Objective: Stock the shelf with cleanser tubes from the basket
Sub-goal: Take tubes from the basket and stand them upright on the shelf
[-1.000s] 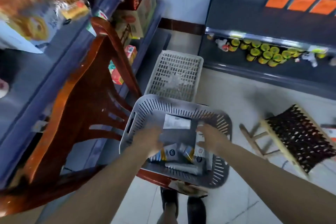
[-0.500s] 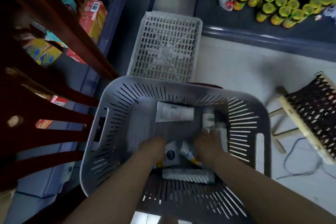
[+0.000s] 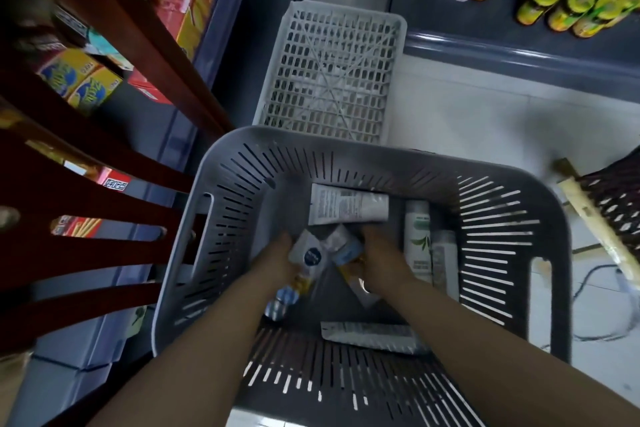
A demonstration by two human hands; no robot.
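Pickup step. My left hand [image 3: 277, 262] grips blue-logo tube [image 3: 306, 258], right hand [image 3: 379, 256] grips second tube [image 3: 346, 250], both inside basket [image 3: 242, 163]. Next: lift clear of basket, carry to shelf.

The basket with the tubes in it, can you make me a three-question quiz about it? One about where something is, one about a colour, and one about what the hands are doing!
1. Where is the white lattice crate?
A. on the floor beyond the basket
B. inside the basket
C. on the chair

2. What colour is the basket?
A. red
B. grey
C. yellow

3. What is the left hand doing?
A. pointing at the shelf
B. resting on the chair
C. holding a tube

Answers: 1 A, it lies past the basket's far rim. 2 B, its slotted walls are grey. 3 C, it holds a blue-logo tube inside the basket, with the right hand on another tube.
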